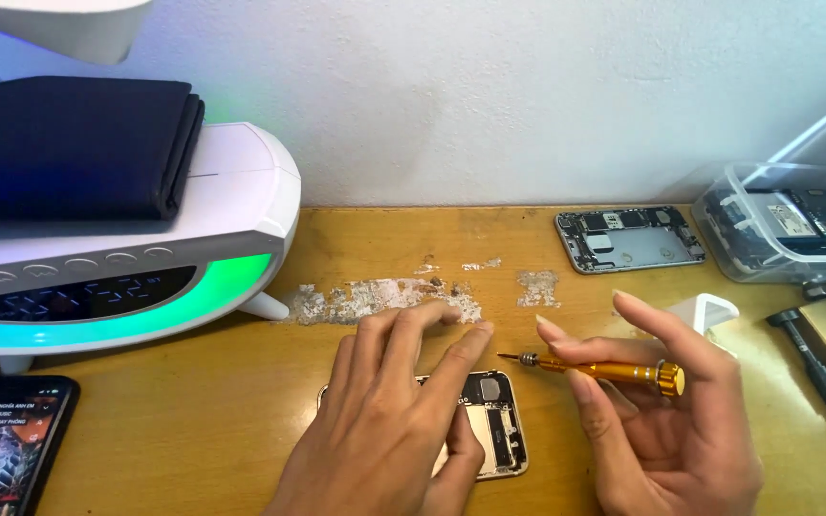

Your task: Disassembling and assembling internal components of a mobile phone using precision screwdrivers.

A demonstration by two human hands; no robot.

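2 hands [528, 420] low on worn wooden desk [241, 420], left flat on opened phone [494, 420], right gripping gold screwdriver [604, 368]; white wall [480, 96] behind

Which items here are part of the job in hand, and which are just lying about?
In use:
- opened phone, under the left hand
- gold screwdriver, held in the right hand

Lying about:
- empty phone shell
- clear plastic box of parts
- lit phone
- white glowing clock device with dark folded cloth
- black screwdriver
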